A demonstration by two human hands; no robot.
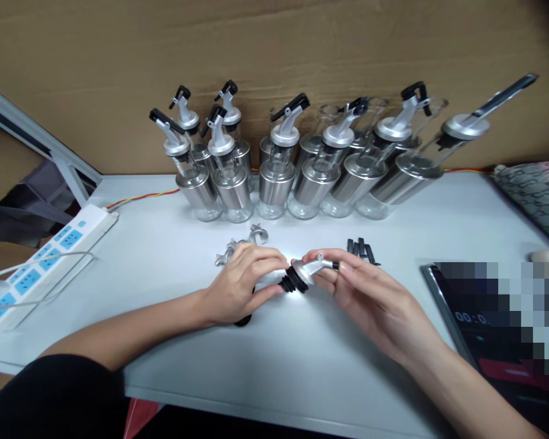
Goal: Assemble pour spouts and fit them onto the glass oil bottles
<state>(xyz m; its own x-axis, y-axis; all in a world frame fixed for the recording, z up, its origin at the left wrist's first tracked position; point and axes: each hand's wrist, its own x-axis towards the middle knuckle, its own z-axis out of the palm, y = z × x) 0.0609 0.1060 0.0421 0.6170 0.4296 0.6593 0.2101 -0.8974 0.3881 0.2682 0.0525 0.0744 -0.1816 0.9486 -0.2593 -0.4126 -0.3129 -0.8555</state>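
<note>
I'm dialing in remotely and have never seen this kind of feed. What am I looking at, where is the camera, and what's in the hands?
There is no machine here: a person works with bare hands, and the one picture comes from a camera on their head, looking down at a white table. The right hand holds a silver pourer with a black stopper end. The left hand touches that stopper end with its fingertips; something dark lies under the palm, but I cannot tell what. Behind the left hand lie spare silver spouts, and beyond the right hand small black pieces. A row of bottles with pourers fitted stands at the back. A power strip lies at left.
</note>
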